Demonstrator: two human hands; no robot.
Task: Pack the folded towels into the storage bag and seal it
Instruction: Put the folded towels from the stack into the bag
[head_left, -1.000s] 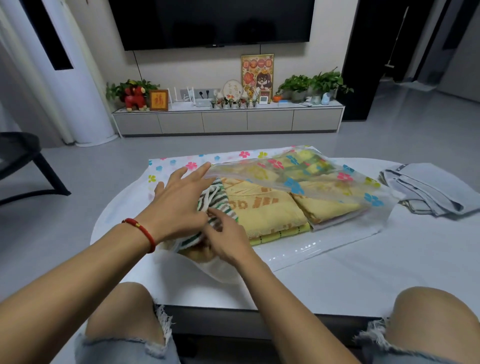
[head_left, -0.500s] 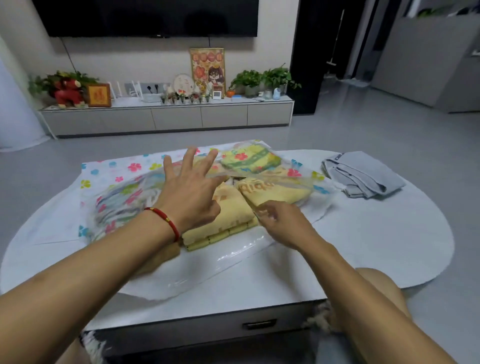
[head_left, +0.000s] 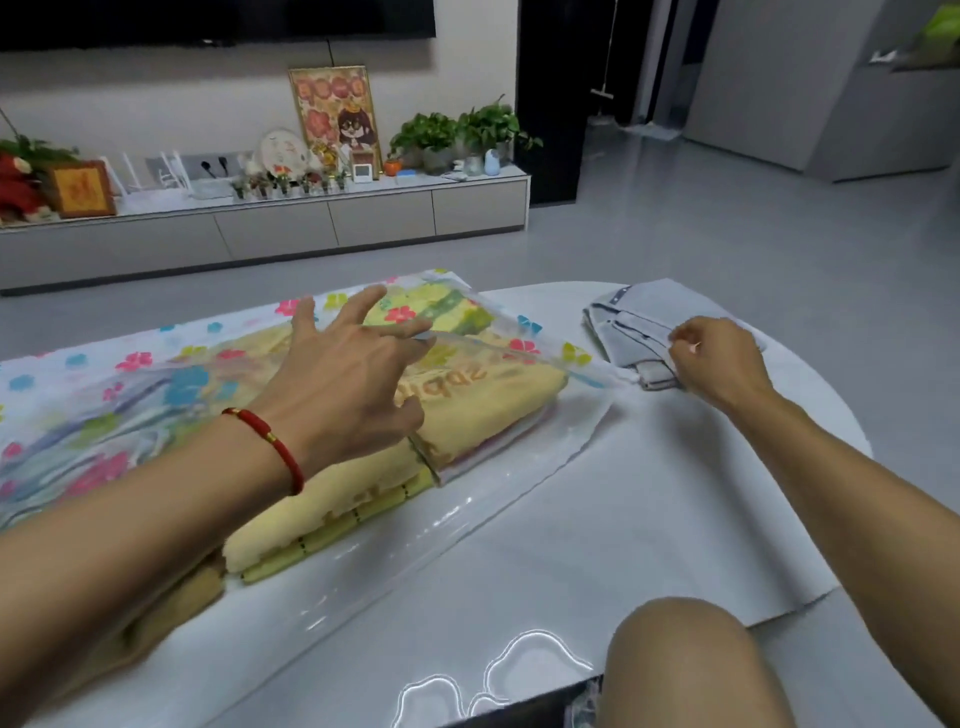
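Note:
A clear storage bag (head_left: 519, 457) printed with coloured flowers lies across the white table (head_left: 649, 519). Folded yellow towels (head_left: 467, 410) lie inside it, their near ends sticking out of the open mouth. My left hand (head_left: 353, 384) rests on the bag's upper sheet over the towels, fingers spread, a red cord on the wrist. My right hand (head_left: 719, 361) is at the far right, fingers curled onto the near edge of a folded grey towel (head_left: 639, 322) that lies on the table outside the bag.
A low TV cabinet (head_left: 322, 228) with plants, frames and ornaments stands against the far wall beyond a grey floor. My bare knee (head_left: 691, 665) is at the table's near edge. The table's rounded right end is just past the grey towel.
My right hand has left the bag's mouth and moved right onto the grey towel. My left hand stays spread on the bag. The camera has turned right.

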